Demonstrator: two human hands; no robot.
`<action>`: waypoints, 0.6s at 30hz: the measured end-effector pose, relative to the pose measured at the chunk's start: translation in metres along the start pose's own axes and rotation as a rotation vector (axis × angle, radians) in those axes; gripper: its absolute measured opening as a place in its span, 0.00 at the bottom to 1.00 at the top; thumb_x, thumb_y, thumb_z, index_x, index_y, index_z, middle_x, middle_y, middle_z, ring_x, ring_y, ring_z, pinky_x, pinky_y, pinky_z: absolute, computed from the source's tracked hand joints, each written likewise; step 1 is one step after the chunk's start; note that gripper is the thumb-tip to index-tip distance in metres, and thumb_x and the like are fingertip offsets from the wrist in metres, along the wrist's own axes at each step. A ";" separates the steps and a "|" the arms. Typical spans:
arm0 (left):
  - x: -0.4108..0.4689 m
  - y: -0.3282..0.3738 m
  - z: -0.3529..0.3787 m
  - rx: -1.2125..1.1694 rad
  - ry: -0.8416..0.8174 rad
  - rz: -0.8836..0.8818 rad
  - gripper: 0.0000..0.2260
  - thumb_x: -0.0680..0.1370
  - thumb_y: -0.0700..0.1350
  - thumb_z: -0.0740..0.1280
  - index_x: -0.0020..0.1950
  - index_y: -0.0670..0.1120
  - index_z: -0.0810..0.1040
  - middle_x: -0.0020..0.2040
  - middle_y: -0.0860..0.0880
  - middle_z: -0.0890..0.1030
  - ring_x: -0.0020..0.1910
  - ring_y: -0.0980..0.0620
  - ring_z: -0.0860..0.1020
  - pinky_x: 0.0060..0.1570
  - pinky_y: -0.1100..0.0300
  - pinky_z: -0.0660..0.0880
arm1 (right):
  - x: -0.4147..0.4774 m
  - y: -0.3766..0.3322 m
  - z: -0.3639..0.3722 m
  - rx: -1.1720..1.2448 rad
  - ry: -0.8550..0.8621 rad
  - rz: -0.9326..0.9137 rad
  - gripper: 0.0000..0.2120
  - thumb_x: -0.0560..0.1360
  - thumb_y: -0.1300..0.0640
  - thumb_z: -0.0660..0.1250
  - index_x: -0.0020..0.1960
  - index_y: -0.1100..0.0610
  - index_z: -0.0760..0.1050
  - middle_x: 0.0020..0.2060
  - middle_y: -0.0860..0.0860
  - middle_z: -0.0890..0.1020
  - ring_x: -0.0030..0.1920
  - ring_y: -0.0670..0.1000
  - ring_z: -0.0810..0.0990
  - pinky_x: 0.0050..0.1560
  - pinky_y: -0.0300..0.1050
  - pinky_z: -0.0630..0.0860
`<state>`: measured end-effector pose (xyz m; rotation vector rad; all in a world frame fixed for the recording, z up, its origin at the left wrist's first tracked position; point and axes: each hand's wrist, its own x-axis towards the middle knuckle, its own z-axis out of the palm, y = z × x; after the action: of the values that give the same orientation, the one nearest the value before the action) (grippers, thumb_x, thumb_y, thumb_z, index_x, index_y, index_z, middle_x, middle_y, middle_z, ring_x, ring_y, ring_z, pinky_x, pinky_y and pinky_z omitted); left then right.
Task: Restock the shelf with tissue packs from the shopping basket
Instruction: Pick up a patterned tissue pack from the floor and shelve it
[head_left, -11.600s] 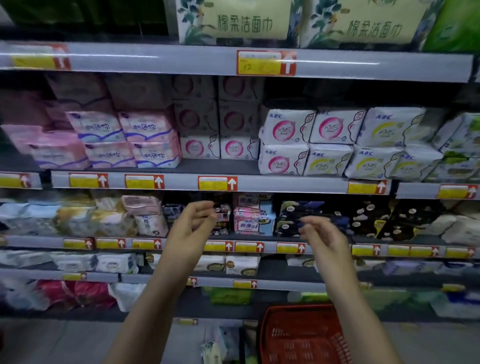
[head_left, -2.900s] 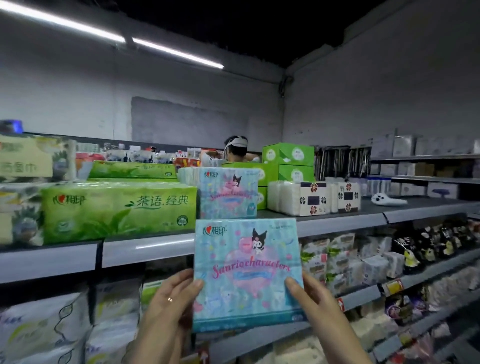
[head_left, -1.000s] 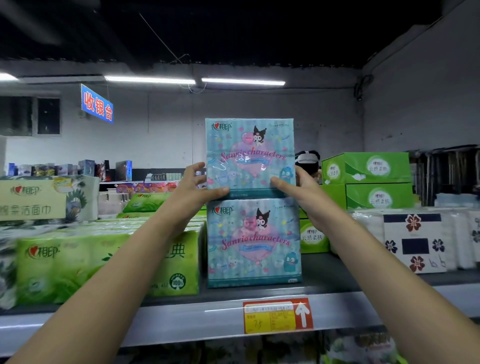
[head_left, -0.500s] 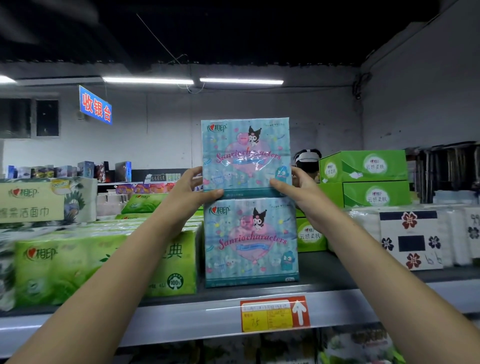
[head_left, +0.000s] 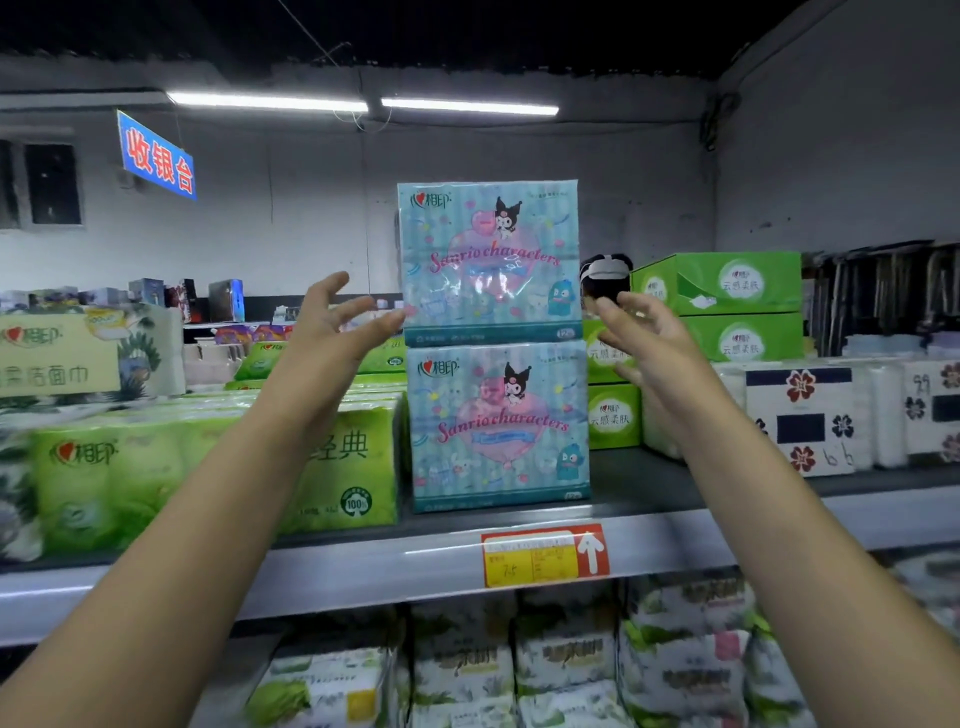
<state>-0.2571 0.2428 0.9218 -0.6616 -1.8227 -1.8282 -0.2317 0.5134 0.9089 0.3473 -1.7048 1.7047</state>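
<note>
Since the upper Sanrio tissue pack (head_left: 488, 262) sits stacked on the lower pack (head_left: 498, 426) straight above the price tag (head_left: 544, 555), step judged: release | left hand (head_left: 332, 332), right hand (head_left: 644, 338): fingers spread, gripping nothing, either side of it | next: probably another pack from the basket, unseen.

Shelf (head_left: 363, 569) before you: grey, with a yellow-and-red price tag (head_left: 545, 553) on its front rail. On it, from your left:
- green tissue packs (head_left: 208, 478), in a row
- one blue tissue pack (head_left: 501, 426), upright, just beside them
- a green box (head_left: 613, 415) behind its right edge
- white flower-print packs (head_left: 800, 415), further right
</note>
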 end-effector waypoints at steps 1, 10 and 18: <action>-0.006 0.000 -0.001 0.003 0.016 0.013 0.39 0.67 0.53 0.75 0.73 0.53 0.61 0.68 0.48 0.73 0.67 0.49 0.71 0.71 0.45 0.62 | -0.007 -0.001 -0.001 -0.006 0.027 -0.007 0.15 0.75 0.49 0.67 0.59 0.50 0.70 0.55 0.46 0.78 0.62 0.49 0.75 0.57 0.44 0.71; -0.070 0.029 -0.015 -0.098 0.121 0.059 0.17 0.82 0.57 0.53 0.66 0.51 0.68 0.64 0.51 0.76 0.62 0.57 0.76 0.66 0.58 0.69 | -0.076 -0.023 -0.011 -0.060 0.182 0.002 0.02 0.78 0.48 0.63 0.49 0.45 0.73 0.53 0.44 0.79 0.58 0.47 0.78 0.64 0.51 0.72; -0.146 -0.008 -0.050 -0.209 0.121 -0.135 0.23 0.82 0.59 0.49 0.74 0.52 0.65 0.69 0.54 0.73 0.67 0.59 0.71 0.69 0.58 0.62 | -0.160 -0.010 -0.010 -0.128 0.217 0.171 0.15 0.79 0.46 0.60 0.65 0.45 0.69 0.63 0.42 0.74 0.64 0.45 0.74 0.68 0.50 0.69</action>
<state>-0.1500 0.1916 0.8224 -0.4978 -1.6484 -2.1198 -0.1065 0.4778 0.8142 -0.0424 -1.7106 1.6741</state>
